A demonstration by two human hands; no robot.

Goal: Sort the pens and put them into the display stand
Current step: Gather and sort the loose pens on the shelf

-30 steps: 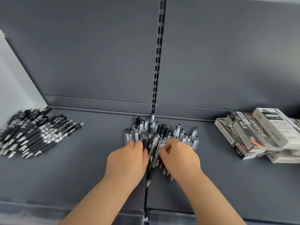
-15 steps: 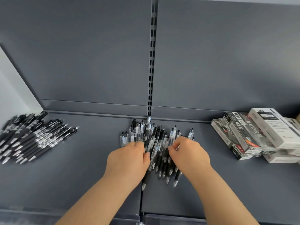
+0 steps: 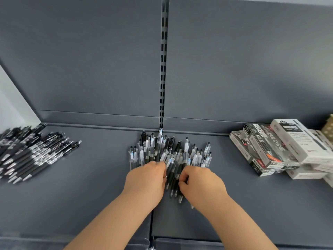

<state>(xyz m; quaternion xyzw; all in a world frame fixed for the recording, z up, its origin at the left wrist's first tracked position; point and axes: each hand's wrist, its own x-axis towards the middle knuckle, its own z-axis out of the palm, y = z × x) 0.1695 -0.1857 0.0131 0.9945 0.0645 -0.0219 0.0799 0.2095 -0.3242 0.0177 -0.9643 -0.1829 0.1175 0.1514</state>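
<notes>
A heap of clear and black pens (image 3: 169, 152) lies in the middle of the grey shelf (image 3: 90, 195), against its back lip. My left hand (image 3: 146, 179) rests palm down on the heap's near left part, fingers over the pens. My right hand (image 3: 200, 183) lies on the near right part, its fingers curled in among the pen tips; which pen they pinch is hidden. Both hands cover the near ends of many pens. A second, neatly laid pile of black pens (image 3: 30, 156) sits at the far left of the shelf.
Stacked pen boxes (image 3: 281, 147), black and white, stand at the right of the shelf. A slotted upright (image 3: 163, 69) runs down the grey back panel. A seam divides the shelf below my hands. A white side wall (image 3: 10, 109) closes the left end.
My right hand has drawn back toward me and inward, its fingers curling among the pen tips. The heap has been pushed closer together. My left hand has barely moved.
</notes>
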